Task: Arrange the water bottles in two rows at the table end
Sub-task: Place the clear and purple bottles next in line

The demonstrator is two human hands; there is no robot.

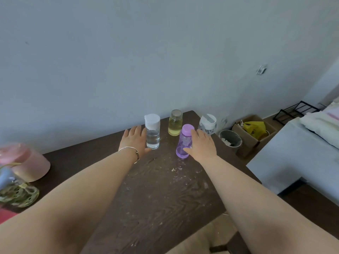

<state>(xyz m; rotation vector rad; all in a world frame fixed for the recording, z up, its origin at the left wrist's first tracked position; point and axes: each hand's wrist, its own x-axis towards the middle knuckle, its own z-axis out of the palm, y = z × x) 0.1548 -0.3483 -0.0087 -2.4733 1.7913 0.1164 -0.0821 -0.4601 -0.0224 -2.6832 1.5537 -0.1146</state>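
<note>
Several bottles stand upright at the far end of the dark wooden table [156, 189]. A clear bottle [152, 132] with a white cap is at the left; my left hand [134, 142] rests against its left side, fingers spread. Behind it, nearer the wall, is a yellow bottle [175, 123] with a metal lid. A purple bottle [184, 143] with a purple cap stands in front, and my right hand [200, 144] wraps its right side, thumb at its base. A clear bottle with a white flip lid [208, 123] stands at the far right corner, partly hidden by my right hand.
A pink bowl-like container [27, 162] and a green mesh object [18, 195] sit at the table's left. Beyond the right edge, on the floor, are a grey bin [231, 139] and a cardboard box [254, 130] with a yellow bag. A bed [297, 147] lies to the right.
</note>
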